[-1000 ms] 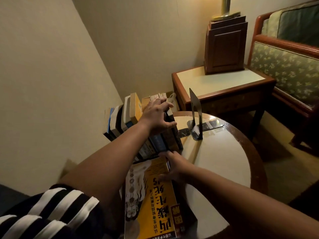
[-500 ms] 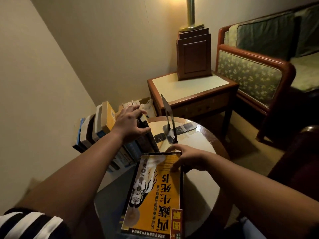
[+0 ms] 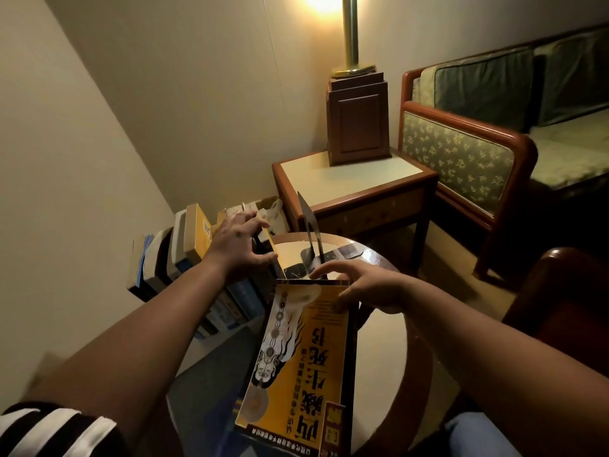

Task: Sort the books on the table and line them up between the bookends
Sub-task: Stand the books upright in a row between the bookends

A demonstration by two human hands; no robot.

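Head view: the yellow book (image 3: 296, 357), flat a second ago, is now tilted up at six o'clock on the desk (image 3: 379, 341), its far corner gripped by the right hand (image 3: 359, 285). The row of books (image 3: 191, 235) at ten o'clock is clasped by the left hand (image 3: 240, 239), so insertion seems close.

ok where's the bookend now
Head view, centre: the bookend stands upright at the round table's far edge, right of the left hand on the books, before the side table.
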